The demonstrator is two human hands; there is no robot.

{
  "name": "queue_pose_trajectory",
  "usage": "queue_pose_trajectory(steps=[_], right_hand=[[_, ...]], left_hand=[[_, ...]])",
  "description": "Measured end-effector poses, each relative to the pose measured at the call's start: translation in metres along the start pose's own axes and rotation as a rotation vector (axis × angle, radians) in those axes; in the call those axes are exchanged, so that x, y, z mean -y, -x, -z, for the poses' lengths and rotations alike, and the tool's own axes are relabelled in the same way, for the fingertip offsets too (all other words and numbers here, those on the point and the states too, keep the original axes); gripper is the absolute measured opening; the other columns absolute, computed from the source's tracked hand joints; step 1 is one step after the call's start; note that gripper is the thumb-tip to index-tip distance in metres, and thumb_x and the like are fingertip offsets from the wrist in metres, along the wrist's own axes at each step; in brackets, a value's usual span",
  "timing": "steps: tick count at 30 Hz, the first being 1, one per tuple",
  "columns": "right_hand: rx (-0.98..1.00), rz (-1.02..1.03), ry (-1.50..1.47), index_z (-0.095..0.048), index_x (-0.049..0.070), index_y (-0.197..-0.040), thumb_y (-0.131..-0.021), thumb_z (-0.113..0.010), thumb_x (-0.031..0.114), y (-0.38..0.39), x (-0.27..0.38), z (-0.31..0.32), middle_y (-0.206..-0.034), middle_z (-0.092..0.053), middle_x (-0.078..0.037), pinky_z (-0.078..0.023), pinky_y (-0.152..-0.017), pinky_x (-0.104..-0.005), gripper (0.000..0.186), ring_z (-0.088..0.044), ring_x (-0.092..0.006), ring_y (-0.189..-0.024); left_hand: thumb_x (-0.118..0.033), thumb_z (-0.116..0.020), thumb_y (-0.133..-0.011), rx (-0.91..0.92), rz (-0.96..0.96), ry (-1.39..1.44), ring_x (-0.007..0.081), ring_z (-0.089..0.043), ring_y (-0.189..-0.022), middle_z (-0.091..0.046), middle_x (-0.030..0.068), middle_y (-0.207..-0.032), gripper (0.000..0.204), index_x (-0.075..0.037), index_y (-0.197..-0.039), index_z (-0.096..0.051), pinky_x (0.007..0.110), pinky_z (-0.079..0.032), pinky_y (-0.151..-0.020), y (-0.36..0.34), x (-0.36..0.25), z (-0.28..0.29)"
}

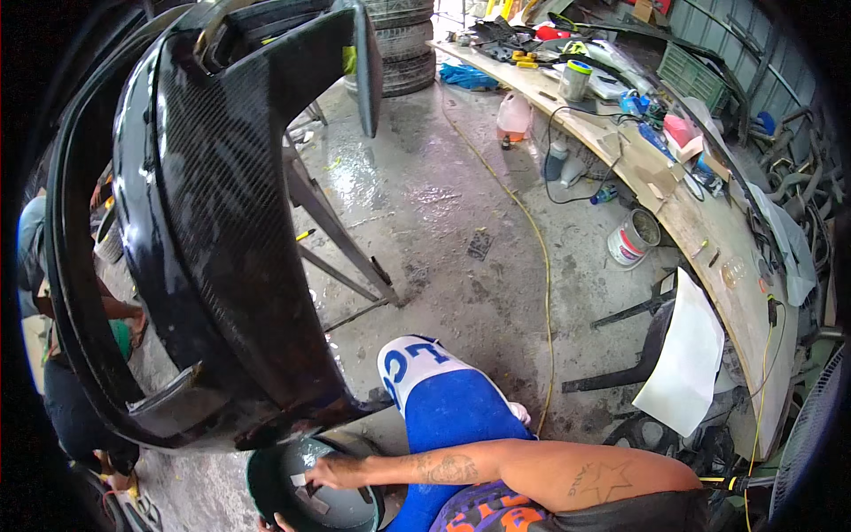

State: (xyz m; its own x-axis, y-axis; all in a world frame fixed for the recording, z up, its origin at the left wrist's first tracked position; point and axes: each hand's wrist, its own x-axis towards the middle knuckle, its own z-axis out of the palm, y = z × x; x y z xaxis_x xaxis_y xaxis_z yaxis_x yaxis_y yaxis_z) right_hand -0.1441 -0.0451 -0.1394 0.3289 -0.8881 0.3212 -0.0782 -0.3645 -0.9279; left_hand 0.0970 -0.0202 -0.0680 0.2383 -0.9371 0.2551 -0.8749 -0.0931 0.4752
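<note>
I see right hand [335,473] pinching grey piece [316,504] over bucket [254,474], long axis slanting bodyward. Left hand [282,524] at rim, grip unclear.

The grey concrete floor [452,310], wet in patches, carries a stack of tyres [399,49], a yellow cord [542,263], a jug of orange liquid [514,117], a white bucket [626,247] and a dark round tub [257,472]. On the wooden bench [741,306] stand a lidded canister [575,82], a clear container [734,272] and, toward its far end, crowded clutter [532,51].

Grey floor [487,341], patches glinting; corrugated wall [737,55] at right; long cluttered wooden workbench [709,222].
</note>
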Motion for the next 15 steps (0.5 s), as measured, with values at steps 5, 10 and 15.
queue_pose_trajectory(steps=[5, 10, 15], right_hand=[[0.103, -0.024, 0.245, -0.065, 0.000, -0.090, -0.090, -0.062, 0.014, 0.018, -0.002, -0.016, -0.084, -0.068, -0.026, -0.050, -0.076, -0.0518, 0.014, -0.068, -0.0415, -0.086], [-0.182, 0.084, 0.404, -0.062, 0.007, -0.100, -0.101, -0.048, 0.020, 0.026, -0.029, -0.045, -0.097, -0.056, -0.017, -0.044, -0.086, -0.0440, 0.019, -0.056, -0.0339, -0.101], [0.146, -0.140, 0.468, -0.058, 0.002, -0.132, -0.103, -0.044, 0.019, 0.046, -0.042, -0.060, -0.134, -0.052, -0.031, -0.033, -0.117, -0.0514, 0.036, -0.047, -0.0455, -0.131]], left_hand=[[-0.052, -0.062, -0.097, -0.014, -0.354, -0.417, 0.0459, -0.064, -0.089, -0.067, 0.0291, -0.098, 0.059, 0.004, -0.115, -0.066, 0.052, -0.053, -0.078, -0.031, 0.011, 0.002], [-0.040, -0.062, -0.100, 0.043, -0.430, -0.557, 0.0469, -0.063, -0.092, -0.065, 0.0290, -0.102, 0.045, 0.004, -0.108, -0.067, 0.052, -0.053, -0.080, -0.044, 0.031, -0.008], [-0.030, -0.065, -0.098, 0.014, -0.510, -0.549, 0.0426, -0.065, -0.089, -0.066, 0.0253, -0.102, 0.034, 0.002, -0.107, -0.068, 0.049, -0.054, -0.082, -0.038, 0.058, -0.021]])
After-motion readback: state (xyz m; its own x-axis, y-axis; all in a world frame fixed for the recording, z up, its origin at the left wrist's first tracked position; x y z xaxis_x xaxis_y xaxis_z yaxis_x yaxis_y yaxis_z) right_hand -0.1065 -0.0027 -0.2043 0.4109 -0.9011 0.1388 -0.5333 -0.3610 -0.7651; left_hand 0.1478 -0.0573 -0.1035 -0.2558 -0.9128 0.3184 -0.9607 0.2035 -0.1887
